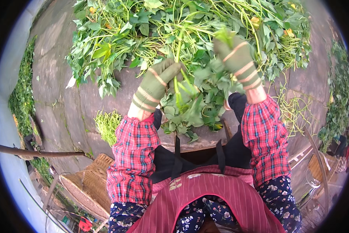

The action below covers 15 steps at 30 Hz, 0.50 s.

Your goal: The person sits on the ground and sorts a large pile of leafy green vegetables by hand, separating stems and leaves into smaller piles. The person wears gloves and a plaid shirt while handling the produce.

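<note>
A large heap of cut green leafy vines (151,32) lies on the paving before me, with more leaves (203,102) between my feet. My left hand (160,83), in a green knitted glove with pale stripes, is closed on a light green leafy stem (179,49) that stands up past the fingers. To its right, my right hand (238,61), gloved alike, is raised over the heap's near edge. Bright green plant matter shows at its blurred fingertips; whether it is gripped is hard to tell. A bundle of trimmed stalks (108,123) lies on the ground beside my left forearm.
Loose thin stems (297,110) are scattered at the right. A woven wicker basket (88,183) stands at lower left, another basket (323,167) at lower right. Wooden poles (40,152) cross the left side. More vines (339,96) line the right edge.
</note>
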### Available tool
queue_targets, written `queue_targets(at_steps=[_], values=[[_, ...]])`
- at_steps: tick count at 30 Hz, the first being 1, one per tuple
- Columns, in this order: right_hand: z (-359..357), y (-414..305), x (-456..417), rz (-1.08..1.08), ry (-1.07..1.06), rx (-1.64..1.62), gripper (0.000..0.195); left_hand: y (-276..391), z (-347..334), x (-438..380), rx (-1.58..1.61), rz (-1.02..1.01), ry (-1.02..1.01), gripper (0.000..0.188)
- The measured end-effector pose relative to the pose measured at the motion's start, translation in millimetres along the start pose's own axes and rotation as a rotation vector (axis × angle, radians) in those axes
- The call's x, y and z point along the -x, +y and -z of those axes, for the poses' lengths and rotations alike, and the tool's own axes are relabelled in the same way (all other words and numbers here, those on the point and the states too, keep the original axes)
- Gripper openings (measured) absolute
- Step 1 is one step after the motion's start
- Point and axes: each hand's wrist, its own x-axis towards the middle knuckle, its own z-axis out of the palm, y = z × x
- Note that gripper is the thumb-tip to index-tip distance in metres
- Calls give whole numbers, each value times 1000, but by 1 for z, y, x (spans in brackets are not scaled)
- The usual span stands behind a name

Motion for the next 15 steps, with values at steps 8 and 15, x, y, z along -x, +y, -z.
queue_targets(at_steps=[8, 15], values=[[-36, -26, 21, 64, -367, -110, 32, 0, -9, -5, -165, -69, 78, 24], [-24, -5, 15, 157, -339, 250, 29, 1, -16, -3, -185, -76, 11, 23]])
